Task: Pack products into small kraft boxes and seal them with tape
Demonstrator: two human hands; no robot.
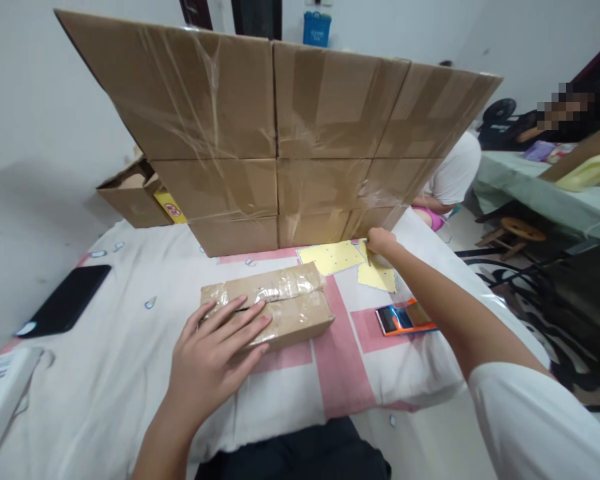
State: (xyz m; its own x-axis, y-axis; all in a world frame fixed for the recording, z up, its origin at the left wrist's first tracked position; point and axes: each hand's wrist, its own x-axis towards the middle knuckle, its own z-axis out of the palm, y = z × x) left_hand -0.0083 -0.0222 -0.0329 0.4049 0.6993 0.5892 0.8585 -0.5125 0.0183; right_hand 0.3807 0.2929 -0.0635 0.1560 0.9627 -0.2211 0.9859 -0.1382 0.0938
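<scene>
At the left edge of the surface (105, 393), we see only part of one white device (5, 393); the picture cuts off the rest. One flat black slab (75, 297) lies beyond it. Near the far left corner stands one open carton (130, 203), its right end hidden from us. The left hand (215, 350), spread flat and gripping nothing, rests on one small taped box (300, 307), covering its near left part; the box lies between the front edge and the stack (240, 120). We count nine cardboard faces in that stack, three rows of three, blocking our view over the far edge. Above its top shows one blue bin (317, 30). The right hand (381, 241) is at the stack's lower right corner, fingers curled and tips hidden; we cannot tell whether it grasps anything. Its forearm covers part of one orange-and-blue packet (397, 320) near the right edge. Past that edge, we make out one white-shirted person (460, 167) mostly behind the stack, one wooden stool (517, 230) and one green-covered table (520, 177).
</scene>
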